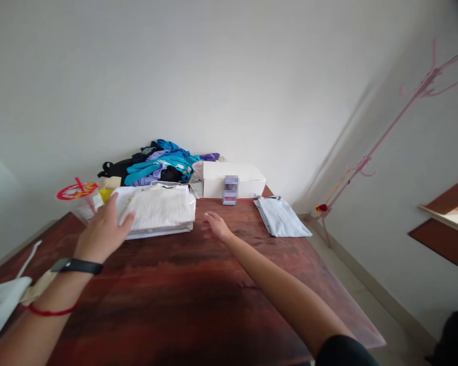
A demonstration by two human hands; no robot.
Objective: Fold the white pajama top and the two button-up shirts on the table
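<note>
A stack of folded white striped shirts (162, 207) lies toward the back left of the dark red wooden table (183, 295). My left hand (105, 229), wearing a black band at the wrist, is at the stack's left edge with thumb and fingers apart; whether it touches the cloth I cannot tell. To the right of the stack, my right hand (217, 226) hovers over bare wood, its fingers slightly blurred, apart and holding nothing. A folded light blue shirt (282, 217) rests farther right, away from both hands.
Behind the stack is a heap of blue, black and purple clothes (164, 163). A white box (232, 178) stands beside it, with a small blurred-out item (230, 190) in front. A lidded cup with straw (84, 203) is at left. A pink coat rack (389, 127) stands right.
</note>
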